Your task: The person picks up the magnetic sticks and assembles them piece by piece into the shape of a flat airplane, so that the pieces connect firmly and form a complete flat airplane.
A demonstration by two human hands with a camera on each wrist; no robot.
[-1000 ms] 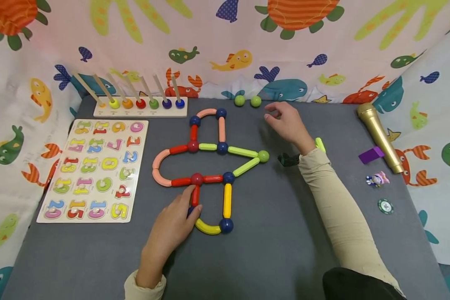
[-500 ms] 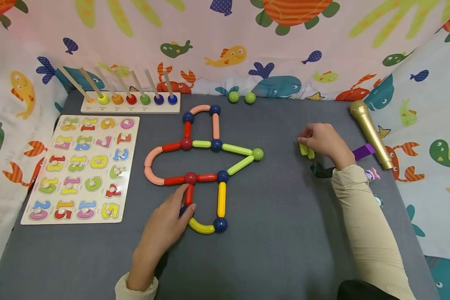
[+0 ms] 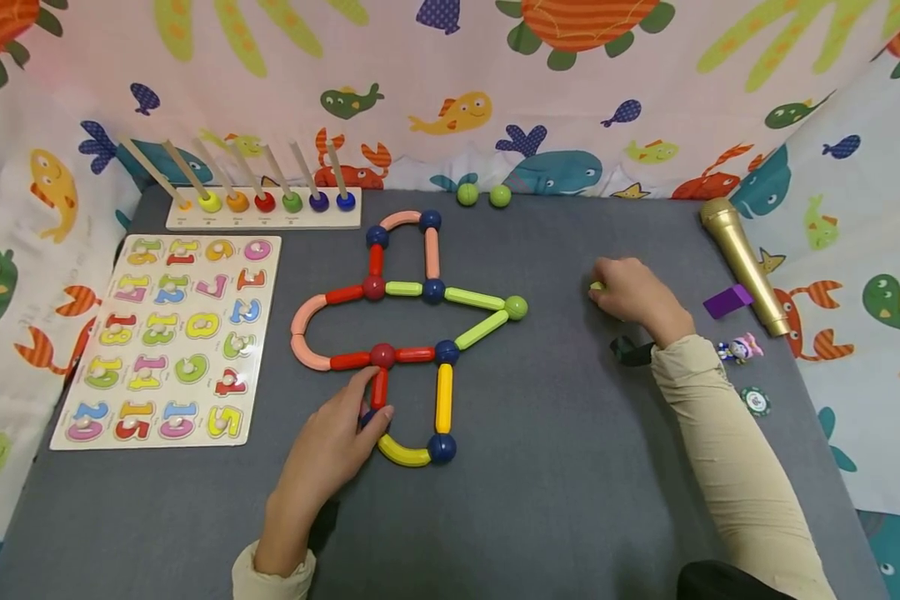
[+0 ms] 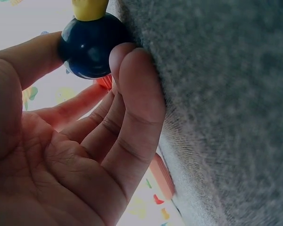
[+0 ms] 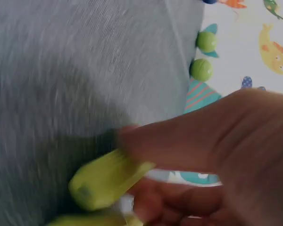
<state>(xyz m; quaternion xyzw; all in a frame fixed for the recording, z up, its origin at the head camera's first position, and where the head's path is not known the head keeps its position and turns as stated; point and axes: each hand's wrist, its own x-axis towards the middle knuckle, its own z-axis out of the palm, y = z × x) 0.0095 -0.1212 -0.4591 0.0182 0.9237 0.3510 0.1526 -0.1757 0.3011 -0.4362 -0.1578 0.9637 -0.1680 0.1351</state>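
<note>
A figure of magnetic sticks and balls lies on the grey table, with a green ball [image 3: 516, 307] at its right tip. My left hand [image 3: 324, 450] is at its lower left corner, thumb and fingers around a dark blue magnetic ball [image 4: 92, 47]. This ball joins a yellow curved stick [image 3: 403, 452] and a red stick [image 3: 379, 388]. Off to the right of the figure, my right hand [image 3: 637, 296] pinches a yellow-green magnetic stick [image 5: 106, 181], mostly hidden from the head view. Another yellow-green stick [image 5: 87, 220] shows beside it in the right wrist view.
A number puzzle board [image 3: 264, 392] lies at left, below a peg stand [image 3: 225, 223]. Two green balls [image 3: 467, 195] sit at the back edge. Along the right edge are a gold microphone [image 3: 742, 262], purple block [image 3: 727, 301], small figurine [image 3: 740, 348] and green chip [image 3: 756, 401].
My right hand has moved right and towards me from near the back green balls to the loose yellow-green sticks, and now pinches one. My left hand stays at the blue ball.
</note>
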